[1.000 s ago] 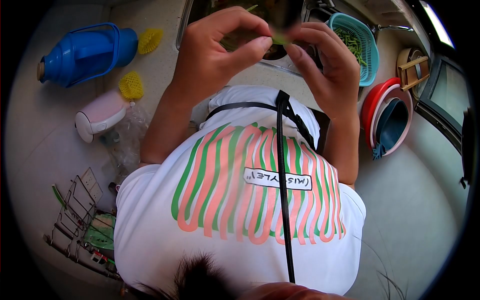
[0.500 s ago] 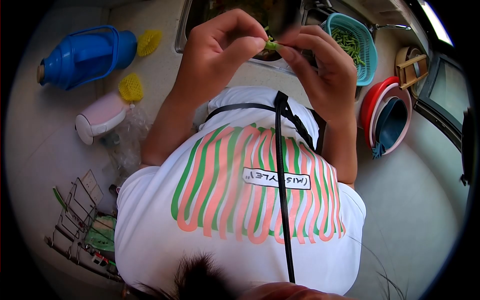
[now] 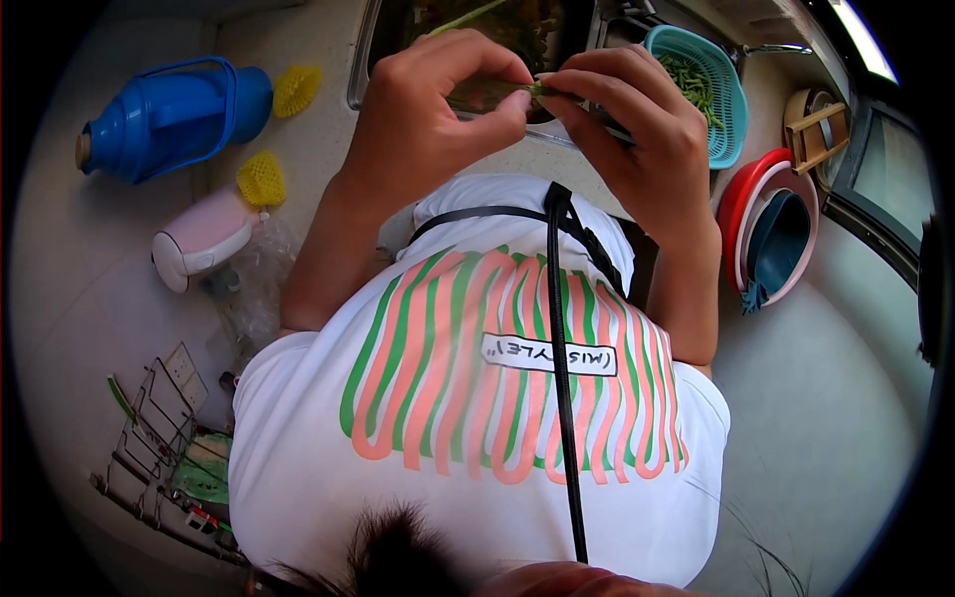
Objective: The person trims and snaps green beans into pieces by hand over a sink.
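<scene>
Over the sink, my left hand (image 3: 443, 99) curls its fingers and thumb round a slender green bean (image 3: 538, 90). My right hand (image 3: 632, 124) pinches the end of that bean between thumb and fingertips, close to the left fingertips. Behind the left knuckles a long green strand (image 3: 468, 16) sticks out upward; whether it is the same bean I cannot tell. Just right of my right hand, a turquoise basket (image 3: 731, 109) holds many short green pieces (image 3: 693, 90).
The metal sink (image 3: 360, 60) lies beyond my hands, its contents dark. At left are a blue thermos (image 3: 169, 114), yellow mesh sponges (image 3: 295, 91), a pink and white kettle (image 3: 204, 239) and a wire rack (image 3: 139, 448). Nested basins (image 3: 741, 214) and a wooden-framed tool (image 3: 818, 137) stand at right.
The bright green piece between my fingertips gives way to a darker length. The fingers have shifted slightly, and a long strand now shows above my left hand.
</scene>
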The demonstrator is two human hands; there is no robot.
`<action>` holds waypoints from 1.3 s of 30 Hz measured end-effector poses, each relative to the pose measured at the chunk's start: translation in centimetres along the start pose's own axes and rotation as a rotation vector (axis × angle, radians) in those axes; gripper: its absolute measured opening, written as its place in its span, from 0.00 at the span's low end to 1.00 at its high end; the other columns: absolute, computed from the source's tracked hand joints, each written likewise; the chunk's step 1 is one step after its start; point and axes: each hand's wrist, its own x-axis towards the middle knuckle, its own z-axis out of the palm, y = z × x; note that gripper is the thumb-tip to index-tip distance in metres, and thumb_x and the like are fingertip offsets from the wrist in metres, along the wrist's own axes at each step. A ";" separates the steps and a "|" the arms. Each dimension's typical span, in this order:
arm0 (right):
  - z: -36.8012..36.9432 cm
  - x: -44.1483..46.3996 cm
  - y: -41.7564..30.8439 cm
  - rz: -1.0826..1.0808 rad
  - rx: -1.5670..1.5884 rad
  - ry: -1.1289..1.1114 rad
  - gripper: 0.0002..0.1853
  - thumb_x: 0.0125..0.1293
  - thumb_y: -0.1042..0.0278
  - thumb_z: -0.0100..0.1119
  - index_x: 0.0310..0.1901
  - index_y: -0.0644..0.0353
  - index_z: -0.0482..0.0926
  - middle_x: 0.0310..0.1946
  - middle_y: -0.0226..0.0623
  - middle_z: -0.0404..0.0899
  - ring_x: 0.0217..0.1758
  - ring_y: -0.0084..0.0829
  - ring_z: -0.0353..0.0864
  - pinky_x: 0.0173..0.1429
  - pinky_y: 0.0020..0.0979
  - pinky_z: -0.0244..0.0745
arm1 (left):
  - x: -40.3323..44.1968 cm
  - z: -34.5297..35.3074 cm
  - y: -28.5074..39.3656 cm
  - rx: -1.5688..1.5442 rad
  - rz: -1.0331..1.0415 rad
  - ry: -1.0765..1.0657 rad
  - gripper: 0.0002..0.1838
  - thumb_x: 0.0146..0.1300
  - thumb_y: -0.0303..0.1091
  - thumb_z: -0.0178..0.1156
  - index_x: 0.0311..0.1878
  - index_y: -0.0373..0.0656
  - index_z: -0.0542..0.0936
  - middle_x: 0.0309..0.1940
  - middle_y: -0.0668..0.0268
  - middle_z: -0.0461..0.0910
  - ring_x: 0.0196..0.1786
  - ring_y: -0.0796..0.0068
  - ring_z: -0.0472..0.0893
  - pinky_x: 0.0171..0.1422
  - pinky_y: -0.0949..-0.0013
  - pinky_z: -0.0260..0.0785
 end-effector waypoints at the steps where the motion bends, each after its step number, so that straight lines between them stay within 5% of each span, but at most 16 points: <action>1: 0.0 0.0 0.0 -0.006 -0.001 -0.008 0.06 0.61 0.78 0.71 0.40 0.62 0.85 0.39 0.38 0.83 0.41 0.39 0.82 0.42 0.35 0.79 | 0.1 0.1 -0.1 0.017 0.029 0.014 0.07 0.58 0.22 0.68 0.40 0.37 0.85 0.35 0.66 0.84 0.37 0.78 0.82 0.44 0.75 0.74; 6: 0.5 -0.1 -0.1 0.033 -0.036 0.025 0.07 0.59 0.78 0.71 0.39 0.62 0.84 0.38 0.38 0.82 0.40 0.40 0.81 0.42 0.36 0.79 | 0.1 0.7 0.0 0.078 0.085 0.095 0.05 0.58 0.22 0.68 0.38 0.37 0.85 0.35 0.64 0.86 0.37 0.73 0.84 0.43 0.73 0.75; 9: 1.4 -0.2 -0.4 0.038 -0.069 0.107 0.09 0.57 0.79 0.72 0.39 0.62 0.84 0.37 0.37 0.82 0.40 0.39 0.81 0.41 0.35 0.78 | -0.1 1.1 0.4 -0.013 -0.057 0.149 0.04 0.60 0.23 0.68 0.39 0.37 0.86 0.35 0.66 0.86 0.37 0.76 0.84 0.43 0.74 0.75; 19: 4.7 -0.9 0.5 -0.101 -0.129 0.435 0.13 0.51 0.85 0.73 0.39 0.62 0.85 0.34 0.37 0.82 0.34 0.38 0.80 0.36 0.33 0.77 | -0.6 2.1 -1.3 -0.812 -0.386 0.206 0.10 0.70 0.28 0.65 0.51 0.36 0.87 0.43 0.60 0.88 0.45 0.78 0.85 0.53 0.74 0.77; 23: 4.4 -1.5 -0.4 0.294 0.285 0.408 0.08 0.62 0.84 0.71 0.43 0.66 0.86 0.39 0.35 0.84 0.39 0.25 0.82 0.42 0.25 0.78 | -0.3 2.5 -0.8 -0.739 -0.342 0.224 0.12 0.73 0.31 0.65 0.54 0.37 0.85 0.48 0.60 0.88 0.45 0.77 0.84 0.53 0.74 0.77; 29: 4.3 -2.0 0.1 0.363 0.686 0.365 0.07 0.67 0.81 0.68 0.45 0.70 0.85 0.41 0.34 0.85 0.42 0.24 0.83 0.48 0.22 0.77 | -0.1 1.9 -2.6 -0.958 -0.273 0.320 0.13 0.75 0.31 0.62 0.57 0.37 0.82 0.48 0.61 0.85 0.44 0.80 0.81 0.51 0.75 0.75; 34: 3.9 -2.0 0.6 0.683 1.306 0.345 0.09 0.71 0.74 0.65 0.49 0.69 0.85 0.44 0.39 0.87 0.44 0.28 0.85 0.49 0.26 0.80 | 0.3 0.9 -2.6 -1.140 -0.290 0.180 0.13 0.79 0.31 0.54 0.59 0.37 0.77 0.41 0.64 0.81 0.40 0.81 0.76 0.47 0.76 0.71; 36: 3.7 -1.9 0.6 0.745 1.475 0.337 0.11 0.71 0.73 0.66 0.51 0.71 0.85 0.44 0.42 0.88 0.45 0.29 0.86 0.49 0.30 0.82 | -0.2 0.8 -3.0 -0.941 -0.314 0.172 0.14 0.75 0.32 0.57 0.59 0.37 0.79 0.45 0.64 0.82 0.41 0.81 0.79 0.49 0.77 0.72; 39: 3.8 -2.1 0.7 0.737 1.310 0.299 0.10 0.71 0.74 0.66 0.50 0.70 0.85 0.44 0.41 0.88 0.45 0.28 0.86 0.51 0.28 0.81 | 0.0 1.3 -1.1 -0.507 -0.267 0.196 0.13 0.71 0.33 0.60 0.54 0.37 0.83 0.45 0.68 0.83 0.42 0.88 0.77 0.44 0.83 0.67</action>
